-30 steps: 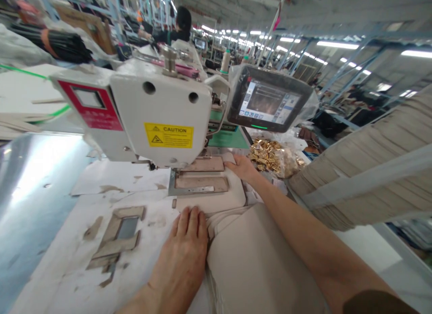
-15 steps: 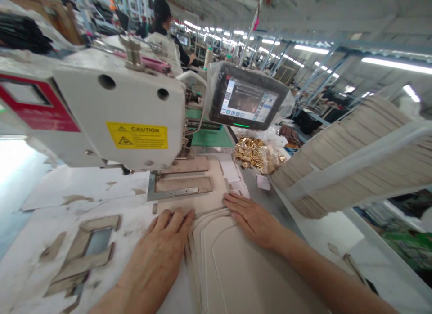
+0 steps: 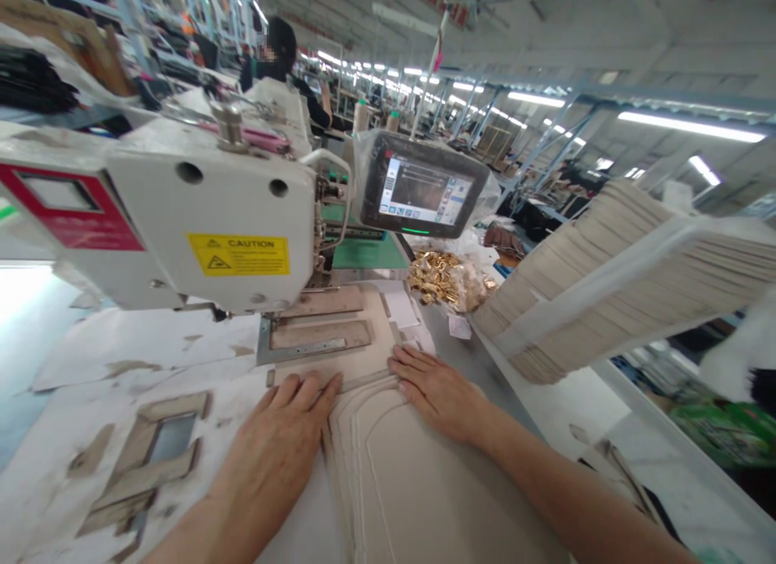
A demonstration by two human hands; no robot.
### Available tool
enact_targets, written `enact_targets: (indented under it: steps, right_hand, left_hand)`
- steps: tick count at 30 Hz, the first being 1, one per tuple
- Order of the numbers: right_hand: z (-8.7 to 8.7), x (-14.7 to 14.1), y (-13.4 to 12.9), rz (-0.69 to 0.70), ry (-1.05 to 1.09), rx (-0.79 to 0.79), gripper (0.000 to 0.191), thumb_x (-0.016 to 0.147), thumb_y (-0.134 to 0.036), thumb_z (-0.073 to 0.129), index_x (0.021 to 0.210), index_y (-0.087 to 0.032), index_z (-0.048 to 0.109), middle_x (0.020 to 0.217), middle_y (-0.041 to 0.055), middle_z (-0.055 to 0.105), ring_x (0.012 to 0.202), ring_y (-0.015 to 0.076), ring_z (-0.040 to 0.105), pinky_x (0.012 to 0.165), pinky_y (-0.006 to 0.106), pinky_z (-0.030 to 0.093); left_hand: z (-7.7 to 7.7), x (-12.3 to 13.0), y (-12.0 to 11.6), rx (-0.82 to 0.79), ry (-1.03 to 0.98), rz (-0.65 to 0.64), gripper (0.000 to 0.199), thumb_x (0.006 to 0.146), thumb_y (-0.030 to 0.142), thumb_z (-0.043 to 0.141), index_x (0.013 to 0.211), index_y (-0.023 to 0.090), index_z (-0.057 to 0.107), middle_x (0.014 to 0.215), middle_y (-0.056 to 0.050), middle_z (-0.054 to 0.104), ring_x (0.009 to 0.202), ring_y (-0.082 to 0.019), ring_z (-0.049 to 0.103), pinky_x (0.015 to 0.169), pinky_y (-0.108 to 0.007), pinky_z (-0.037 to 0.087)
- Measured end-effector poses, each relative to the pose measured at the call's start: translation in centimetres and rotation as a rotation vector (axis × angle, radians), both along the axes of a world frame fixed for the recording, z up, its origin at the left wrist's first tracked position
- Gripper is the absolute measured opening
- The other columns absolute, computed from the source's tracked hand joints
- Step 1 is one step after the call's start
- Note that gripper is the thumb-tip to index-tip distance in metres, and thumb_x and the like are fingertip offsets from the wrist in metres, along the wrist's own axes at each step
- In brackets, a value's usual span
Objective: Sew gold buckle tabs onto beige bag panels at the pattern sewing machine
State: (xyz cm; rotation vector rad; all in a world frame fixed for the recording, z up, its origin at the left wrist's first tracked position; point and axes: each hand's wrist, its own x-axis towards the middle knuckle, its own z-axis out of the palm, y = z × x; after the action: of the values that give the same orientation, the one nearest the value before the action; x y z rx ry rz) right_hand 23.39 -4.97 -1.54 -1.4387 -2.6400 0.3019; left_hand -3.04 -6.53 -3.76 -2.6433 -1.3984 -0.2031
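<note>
A large beige leather panel (image 3: 418, 491) with raised stitched curves lies on the white work surface, its upper end reaching a tan sewing template. My left hand (image 3: 284, 435) rests flat at the panel's left edge, fingers spread slightly. My right hand (image 3: 433, 393) lies flat on the panel's upper right edge. Neither hand grips anything. Just above them sits the template's metal clamp plate (image 3: 314, 343), under the white head of a programmable sewing machine (image 3: 206, 216). The needle area is hidden by the machine head.
A touch screen (image 3: 423, 194) hangs right of the machine. Behind it lies a bag of gold metal buckles (image 3: 440, 281). A tall bundle of beige panels (image 3: 606, 297) juts in at the right. Cut-out paper templates (image 3: 145, 459) lie at the left. A co-worker (image 3: 272, 55) sits far behind.
My right hand has come back from the template's far edge to the panel's upper right edge. The panel, bunched a second ago, now lies flat, and both hands rest on it.
</note>
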Motion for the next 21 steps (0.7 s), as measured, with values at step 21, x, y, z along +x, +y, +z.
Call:
enact_targets:
  steps: [21]
  right_hand:
    - [2.0,-3.9,-1.2,-0.110,-0.188,0.044,0.044,0.101,-0.045,0.035,0.138,-0.030,0.055,0.133,0.0134,0.052,0.128,0.0296,0.047,0.108,0.046,0.037]
  left_hand:
    - [0.5,-0.1,-0.9,0.017,0.081,0.044,0.058,0.082,-0.003,0.036,0.134,0.017,0.055,0.113,-0.010,0.064,0.097,-0.023,0.059,0.082,-0.037,0.054]
